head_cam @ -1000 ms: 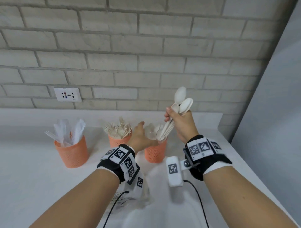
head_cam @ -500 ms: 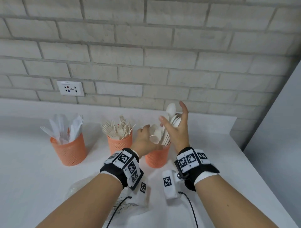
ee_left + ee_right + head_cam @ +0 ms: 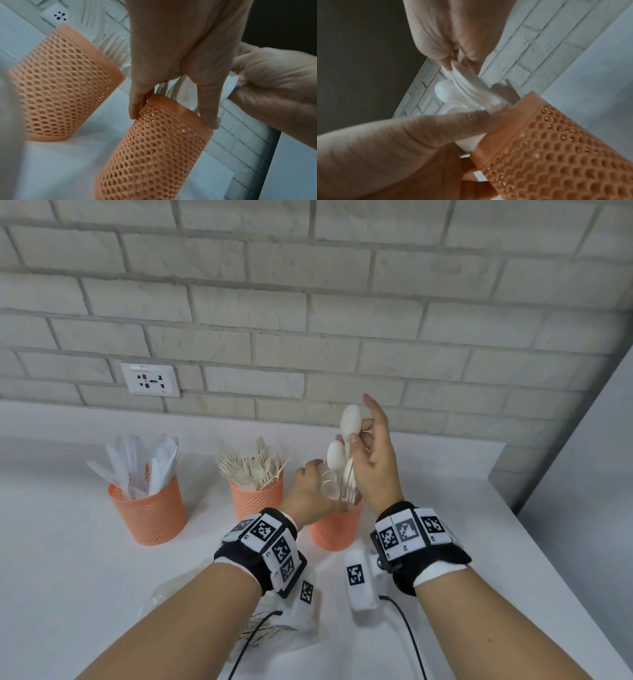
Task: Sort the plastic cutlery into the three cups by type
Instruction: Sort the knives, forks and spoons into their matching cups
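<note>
Three orange mesh cups stand in a row on the white table. The left cup holds wrapped knives, the middle cup holds forks, and the right cup holds spoons. My left hand grips the right cup at its rim, with a finger on each side of the wall. My right hand pinches a bunch of white spoons just above that cup, bowls up, with the index finger straight. The spoons have their handles down in the cup.
A crumpled clear plastic bag lies on the table under my left forearm. The brick wall with a socket runs behind the cups. A grey panel stands at the right, beside the table's right edge.
My right hand has come down with the spoon bunch towards the right cup, and its fist has loosened to a pinch. My left hand has stayed on the cup's rim.
</note>
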Action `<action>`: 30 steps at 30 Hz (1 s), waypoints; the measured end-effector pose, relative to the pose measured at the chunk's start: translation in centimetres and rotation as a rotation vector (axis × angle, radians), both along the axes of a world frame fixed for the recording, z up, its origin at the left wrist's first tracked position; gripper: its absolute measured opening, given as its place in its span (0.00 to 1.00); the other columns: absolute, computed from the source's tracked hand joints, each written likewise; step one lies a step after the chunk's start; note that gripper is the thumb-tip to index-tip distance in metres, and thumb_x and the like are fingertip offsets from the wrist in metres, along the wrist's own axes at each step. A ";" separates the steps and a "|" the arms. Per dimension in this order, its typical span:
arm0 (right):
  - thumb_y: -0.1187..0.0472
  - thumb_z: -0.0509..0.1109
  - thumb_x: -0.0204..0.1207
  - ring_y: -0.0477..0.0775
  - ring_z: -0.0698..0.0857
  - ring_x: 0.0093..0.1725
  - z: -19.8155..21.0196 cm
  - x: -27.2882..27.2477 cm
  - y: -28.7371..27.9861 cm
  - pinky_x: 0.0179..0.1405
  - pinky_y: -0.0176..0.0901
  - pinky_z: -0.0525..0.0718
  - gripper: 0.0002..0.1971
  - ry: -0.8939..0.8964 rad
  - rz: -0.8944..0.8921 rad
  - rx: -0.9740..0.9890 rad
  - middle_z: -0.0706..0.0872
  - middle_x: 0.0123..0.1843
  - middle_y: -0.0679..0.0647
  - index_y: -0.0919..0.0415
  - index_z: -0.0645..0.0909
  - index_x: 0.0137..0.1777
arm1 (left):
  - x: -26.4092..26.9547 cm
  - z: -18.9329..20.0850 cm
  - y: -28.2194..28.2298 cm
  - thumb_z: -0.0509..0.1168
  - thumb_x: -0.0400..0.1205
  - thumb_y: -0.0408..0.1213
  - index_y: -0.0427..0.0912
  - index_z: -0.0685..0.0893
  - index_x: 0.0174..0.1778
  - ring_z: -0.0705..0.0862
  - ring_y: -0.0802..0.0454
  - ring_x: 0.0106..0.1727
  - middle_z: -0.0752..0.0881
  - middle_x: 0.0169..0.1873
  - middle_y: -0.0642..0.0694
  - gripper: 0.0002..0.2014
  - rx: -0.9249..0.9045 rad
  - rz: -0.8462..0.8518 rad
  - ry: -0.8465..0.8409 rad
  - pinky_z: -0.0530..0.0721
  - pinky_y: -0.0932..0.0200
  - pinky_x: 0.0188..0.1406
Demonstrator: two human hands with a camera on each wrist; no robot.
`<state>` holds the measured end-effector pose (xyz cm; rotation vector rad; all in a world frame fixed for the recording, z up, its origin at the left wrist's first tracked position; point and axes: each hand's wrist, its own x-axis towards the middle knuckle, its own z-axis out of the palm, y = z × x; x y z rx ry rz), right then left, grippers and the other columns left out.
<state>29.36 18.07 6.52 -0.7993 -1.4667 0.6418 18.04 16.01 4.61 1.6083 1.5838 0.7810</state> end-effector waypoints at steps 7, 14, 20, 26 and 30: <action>0.74 0.56 0.77 0.47 0.78 0.50 -2.6 0.9 -0.3 0.55 0.38 0.78 0.25 -0.222 -0.095 -0.110 0.76 0.49 0.42 0.54 0.76 0.70 | -0.1 0.0 -0.2 0.79 0.67 0.41 0.43 0.58 0.77 0.70 0.48 0.67 0.65 0.69 0.44 0.47 0.021 -0.012 -0.022 0.72 0.54 0.65; 0.63 0.53 0.81 0.57 0.71 0.71 -2.8 0.2 -0.3 0.74 0.55 0.68 0.17 -0.664 -0.219 -0.085 0.69 0.76 0.55 0.62 0.82 0.61 | -0.2 0.2 -0.1 0.78 0.68 0.39 0.44 0.54 0.80 0.71 0.44 0.71 0.64 0.71 0.42 0.50 -0.025 -0.027 -0.041 0.73 0.48 0.70; 0.57 0.52 0.85 0.57 0.59 0.81 0.1 -0.1 -1.8 0.79 0.58 0.57 0.20 -0.865 -0.266 -0.138 0.62 0.81 0.55 0.55 0.67 0.75 | -1.8 3.6 -1.7 0.76 0.70 0.35 0.46 0.43 0.83 0.62 0.42 0.79 0.56 0.81 0.40 0.54 0.035 0.000 -0.054 0.68 0.44 0.75; 0.66 0.63 0.78 0.50 0.78 0.55 3.2 -3.7 -6.1 0.56 0.38 0.75 0.13 -0.626 -0.102 0.063 0.80 0.57 0.54 0.61 0.79 0.62 | -8.0 9.4 -7.3 0.69 0.78 0.35 0.47 0.78 0.54 0.79 0.56 0.56 0.80 0.55 0.48 0.11 0.408 0.178 -0.360 0.76 0.75 0.41; 0.69 0.65 0.77 0.49 0.83 0.40 2.6 -7.5 -9.8 0.39 0.30 0.74 0.09 -0.802 0.301 -0.048 0.87 0.45 0.55 0.64 0.86 0.51 | -12.2 8.1 -11.0 0.68 0.79 0.43 0.44 0.84 0.32 0.82 0.48 0.54 0.85 0.49 0.44 0.11 0.192 0.073 0.050 0.72 0.59 0.53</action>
